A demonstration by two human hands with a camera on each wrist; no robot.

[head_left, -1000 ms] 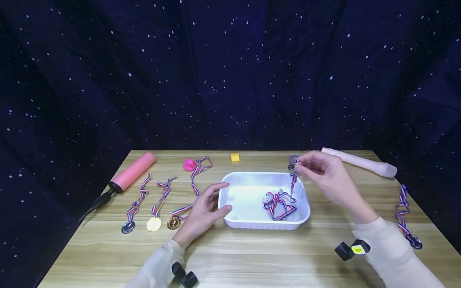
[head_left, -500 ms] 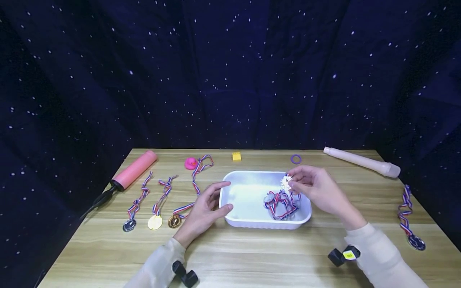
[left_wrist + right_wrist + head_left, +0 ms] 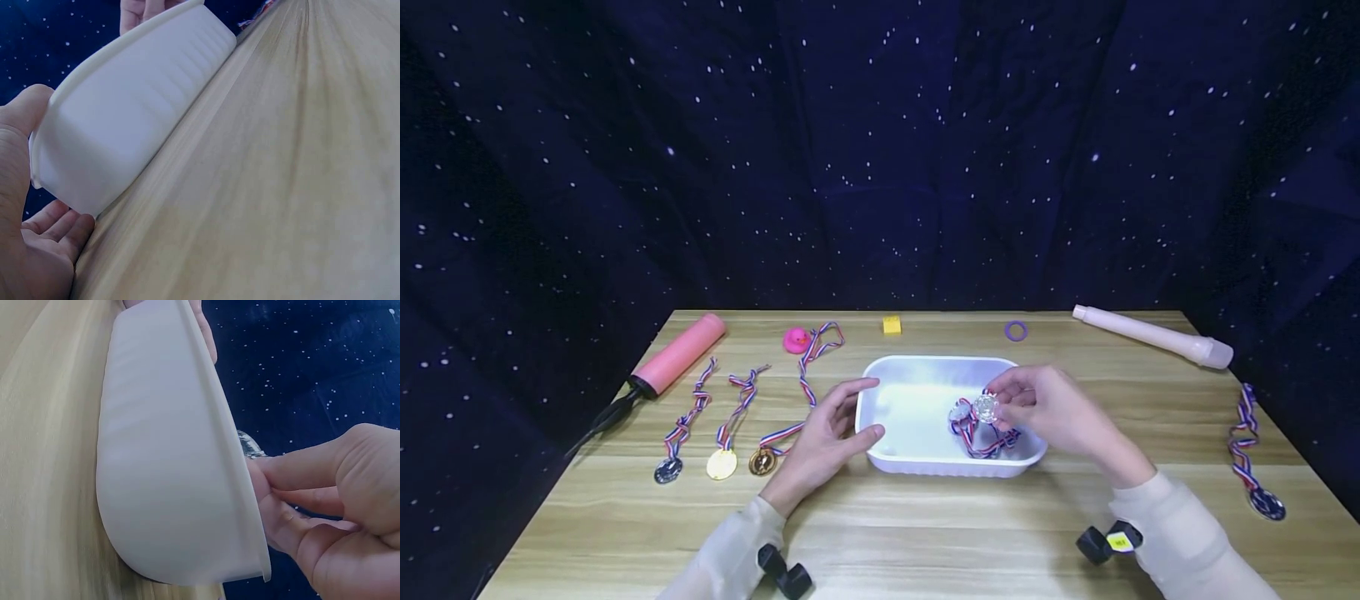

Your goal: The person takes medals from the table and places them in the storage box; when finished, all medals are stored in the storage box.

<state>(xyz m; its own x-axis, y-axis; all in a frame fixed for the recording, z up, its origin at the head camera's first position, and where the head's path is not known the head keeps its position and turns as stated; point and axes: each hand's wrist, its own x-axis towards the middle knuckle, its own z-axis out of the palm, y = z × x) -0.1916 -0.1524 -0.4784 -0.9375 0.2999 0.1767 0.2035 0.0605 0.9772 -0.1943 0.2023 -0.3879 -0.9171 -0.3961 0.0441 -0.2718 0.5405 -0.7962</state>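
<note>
A white plastic tub (image 3: 955,467) stands on the table. My left hand (image 3: 825,437) holds its left end; in the left wrist view the thumb (image 3: 25,109) is at the rim and the other fingers are low beside the end wall. My right hand (image 3: 1056,417) pinches a silver medal (image 3: 985,407) by its edge, over the tub's right half. In the right wrist view the far rim hides most of that medal. Below it, another silver medal (image 3: 959,412) and tangled red, white and blue ribbon (image 3: 981,451) lie in the tub.
Left of the tub lie silver (image 3: 668,470), gold (image 3: 722,464) and bronze (image 3: 763,461) medals, with a pink pump (image 3: 679,356) beyond. A pink duck (image 3: 797,340), yellow block (image 3: 891,325), purple ring (image 3: 1016,331) and pale tube (image 3: 1150,335) line the back. Another medal (image 3: 1267,503) lies far right.
My right hand has lowered the silver medal from above the tub's back right corner, down and leftward into the tub, its ribbon gathering there. The left hand has stayed at the tub's left end.
</note>
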